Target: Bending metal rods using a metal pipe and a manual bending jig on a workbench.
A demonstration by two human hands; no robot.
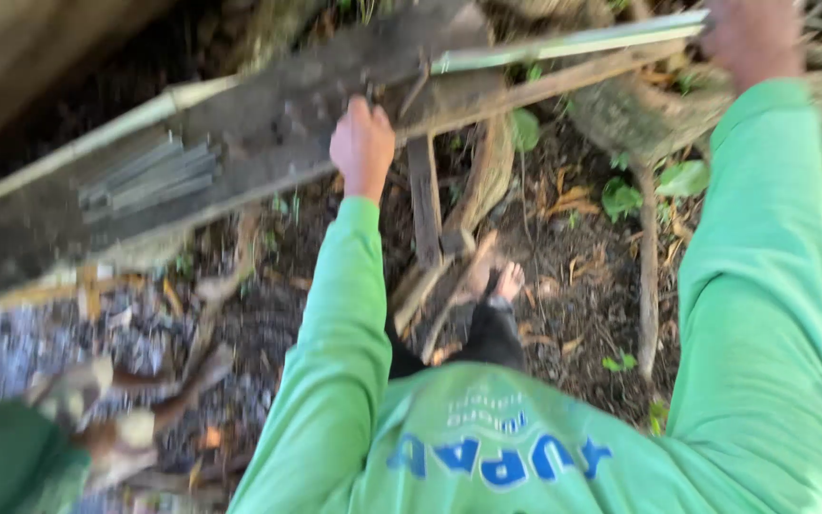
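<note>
My left hand (363, 145) is closed on the lower edge of a long dark weathered plank (268, 124) that slants across the upper left. My right hand (752, 36), at the top right, grips the end of a long pale pole (563, 43) lying along the plank's upper edge. A thin brown stick (563, 84) runs just beneath the pole. Both my arms are in bright green sleeves. My bare foot (504, 282) stands on the soil below the plank. The picture is blurred by motion.
Short wooden stakes (424, 205) lean on the dark soil under the plank. Roots, dry leaves and small green plants (682, 179) cover the ground to the right. Grey gravel (11, 347) lies at the left. Another person's sleeve and hand (97, 419) show at the lower left.
</note>
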